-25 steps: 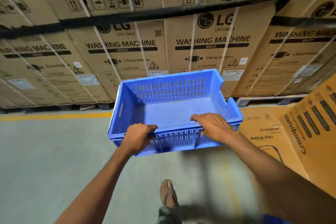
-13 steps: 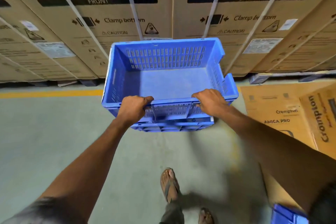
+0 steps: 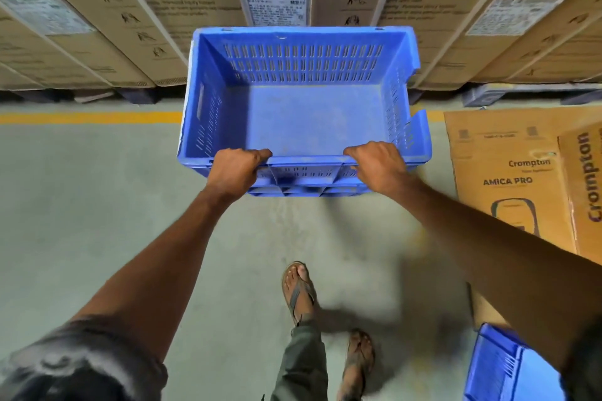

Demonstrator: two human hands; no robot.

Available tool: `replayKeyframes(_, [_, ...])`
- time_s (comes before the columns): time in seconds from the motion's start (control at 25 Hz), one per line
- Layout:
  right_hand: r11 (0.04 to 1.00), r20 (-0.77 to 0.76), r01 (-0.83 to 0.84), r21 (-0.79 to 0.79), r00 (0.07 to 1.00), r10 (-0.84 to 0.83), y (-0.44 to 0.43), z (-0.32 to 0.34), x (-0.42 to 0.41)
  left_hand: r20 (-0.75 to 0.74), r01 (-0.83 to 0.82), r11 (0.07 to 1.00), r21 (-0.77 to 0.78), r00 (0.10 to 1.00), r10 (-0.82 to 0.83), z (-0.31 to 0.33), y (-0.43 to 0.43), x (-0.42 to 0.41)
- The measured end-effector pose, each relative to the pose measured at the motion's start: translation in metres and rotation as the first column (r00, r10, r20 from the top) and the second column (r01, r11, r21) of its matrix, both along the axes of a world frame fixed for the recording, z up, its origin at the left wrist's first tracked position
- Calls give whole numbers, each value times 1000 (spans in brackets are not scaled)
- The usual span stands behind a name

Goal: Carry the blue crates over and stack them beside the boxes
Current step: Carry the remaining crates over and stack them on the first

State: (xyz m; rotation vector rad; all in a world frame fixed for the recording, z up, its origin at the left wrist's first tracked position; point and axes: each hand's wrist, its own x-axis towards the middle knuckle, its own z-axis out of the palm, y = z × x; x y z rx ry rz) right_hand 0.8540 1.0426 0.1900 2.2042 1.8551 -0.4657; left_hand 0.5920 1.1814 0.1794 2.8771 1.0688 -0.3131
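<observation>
An empty blue slotted crate (image 3: 303,114) hangs in the air in front of me, above the grey floor. My left hand (image 3: 233,172) grips its near rim on the left. My right hand (image 3: 379,164) grips the same rim on the right. The crate's far edge is close to the row of large washing machine boxes (image 3: 202,10) at the back. A second blue crate (image 3: 501,368) shows at the bottom right, partly hidden by my right arm.
Orange Crompton boxes (image 3: 511,172) lie on the floor to the right. A yellow line (image 3: 88,117) runs along the floor before the big boxes, which rest on pallets. My feet in sandals (image 3: 298,290) stand on the grey floor below the crate.
The big boxes have come much closer and fill the top of the view. The crate has stayed in both hands and now sits nearer the boxes' base. The second crate came into view.
</observation>
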Motion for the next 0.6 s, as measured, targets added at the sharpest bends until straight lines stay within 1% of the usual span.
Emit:
replayKeyframes(0.16, [1000,-17,-15,-23,1000,15,-3,-10,-7,-32,35,999,-9,999,-36,-16,5,-9])
replayKeyframes(0.28, [999,-37,-3,-34,999,2,-8,-20,-15,7,40,998,-52,999,-40,-22,4,-17])
replayKeyframes(0.4, [999,-26,25,-29,999,-26,-9,-28,-11,24,32,995,-93,999,-29,-27,6,-16])
replayKeyframes(0.48, [999,-11,39,-36,999,-40,-9,-33,-9,-10,11,992,-125,1000,-12,-28,8,-13])
replayKeyframes(0.6, [993,-8,100,-62,995,-101,-5,-40,-11,-121,-42,991,-127,992,27,-29,8,-6])
